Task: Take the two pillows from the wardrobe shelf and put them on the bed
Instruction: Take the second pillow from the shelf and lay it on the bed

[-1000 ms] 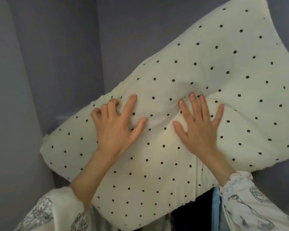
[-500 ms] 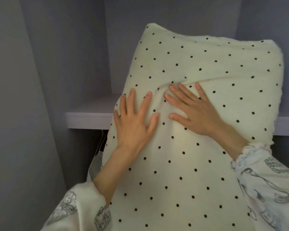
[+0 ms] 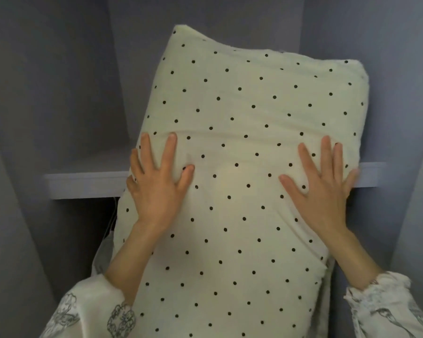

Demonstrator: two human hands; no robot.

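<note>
A cream pillow with black dots (image 3: 242, 132) stands upright in front of the wardrobe shelf (image 3: 83, 184), its top leaning toward the back wall. My left hand (image 3: 156, 186) presses flat on the pillow's left side, fingers curling round its left edge. On the pillow's right side, my right hand (image 3: 322, 184) lies flat with its fingers spread and reaches the right edge. Both hands hold the pillow between them. Only this one pillow shows; the bed is out of view.
Grey wardrobe walls (image 3: 47, 93) close in on the left, back and right. Under the shelf, dark hanging clothes (image 3: 108, 240) and wire hangers peek out beside the pillow. My patterned white sleeves (image 3: 88, 311) fill the bottom corners.
The pillow has swung from a slant to upright and come lower toward me. My hands have slid apart from the pillow's middle to its left and right sides.
</note>
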